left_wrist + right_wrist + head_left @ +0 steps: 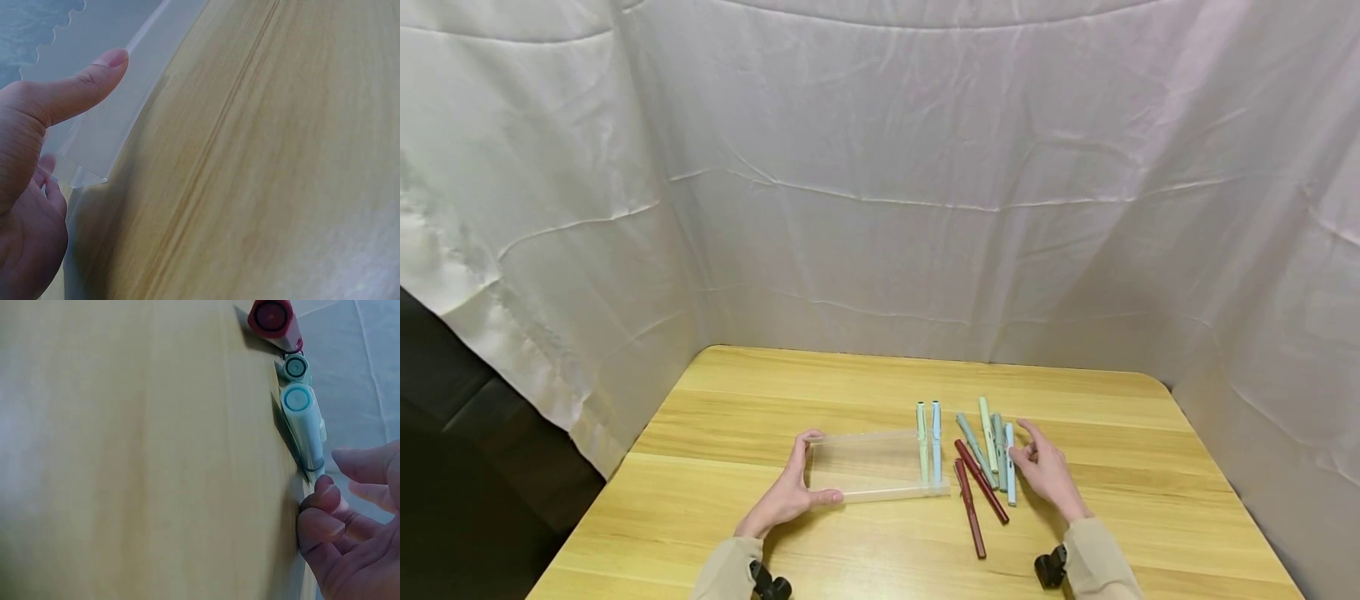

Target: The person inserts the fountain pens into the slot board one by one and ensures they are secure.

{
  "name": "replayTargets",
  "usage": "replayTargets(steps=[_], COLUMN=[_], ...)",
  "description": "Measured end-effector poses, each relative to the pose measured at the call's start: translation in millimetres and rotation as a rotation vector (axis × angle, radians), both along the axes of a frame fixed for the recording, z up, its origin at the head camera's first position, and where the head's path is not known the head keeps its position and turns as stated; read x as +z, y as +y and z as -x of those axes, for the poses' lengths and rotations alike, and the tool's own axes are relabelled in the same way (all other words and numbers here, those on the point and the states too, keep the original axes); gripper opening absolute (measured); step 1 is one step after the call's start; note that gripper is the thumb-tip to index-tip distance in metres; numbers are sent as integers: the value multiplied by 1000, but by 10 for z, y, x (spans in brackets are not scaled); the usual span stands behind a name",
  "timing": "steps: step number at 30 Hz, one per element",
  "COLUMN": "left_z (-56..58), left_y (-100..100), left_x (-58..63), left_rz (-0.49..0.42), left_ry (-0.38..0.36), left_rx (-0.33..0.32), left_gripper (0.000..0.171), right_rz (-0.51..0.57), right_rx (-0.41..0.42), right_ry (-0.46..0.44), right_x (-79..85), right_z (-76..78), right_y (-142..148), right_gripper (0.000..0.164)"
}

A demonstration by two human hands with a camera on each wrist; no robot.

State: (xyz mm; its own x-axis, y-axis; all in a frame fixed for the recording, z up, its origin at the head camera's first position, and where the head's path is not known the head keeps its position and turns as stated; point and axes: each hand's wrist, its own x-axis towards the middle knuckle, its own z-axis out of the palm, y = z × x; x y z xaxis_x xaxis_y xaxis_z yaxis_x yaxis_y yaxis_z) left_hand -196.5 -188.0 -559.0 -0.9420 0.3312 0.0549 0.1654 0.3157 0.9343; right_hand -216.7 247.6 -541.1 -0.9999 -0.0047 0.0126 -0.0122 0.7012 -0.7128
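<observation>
My left hand (790, 496) grips the left end of a clear plastic pen tray (895, 495), thumb on the near wall and fingers at the far corner. The left wrist view shows the tray's scalloped edge beyond the thumb. At the tray's right end lie a light green pen (922, 442) and a light blue pen (936, 440), side by side. My right hand (1051, 477) is beside another light blue pen (1011, 479) on the table. In the right wrist view its thumb (362, 464) stands apart from the bent fingers, with no pen visibly held.
Left of that light blue pen lie two grey-green pens (999, 450), a pale green pen (987, 429) and two dark red pens (970, 512), close together on the wooden table (1075, 400). Pale curtains (880, 250) hang behind the table and along its sides.
</observation>
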Motion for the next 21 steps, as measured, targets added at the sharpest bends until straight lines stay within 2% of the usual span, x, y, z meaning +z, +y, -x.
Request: replayTargets(steps=[11, 21], left_z=[7, 5], left_y=[8, 2], left_x=[-21, -18], left_rz=[-7, 3], left_ry=[13, 7], left_rx=[-3, 4], left_gripper=[94, 98], right_rz=[-18, -46], right_rx=[13, 21], right_ry=[-57, -62], right_x=[-14, -8], right_z=[32, 38], right_y=[8, -14], right_gripper=[59, 60])
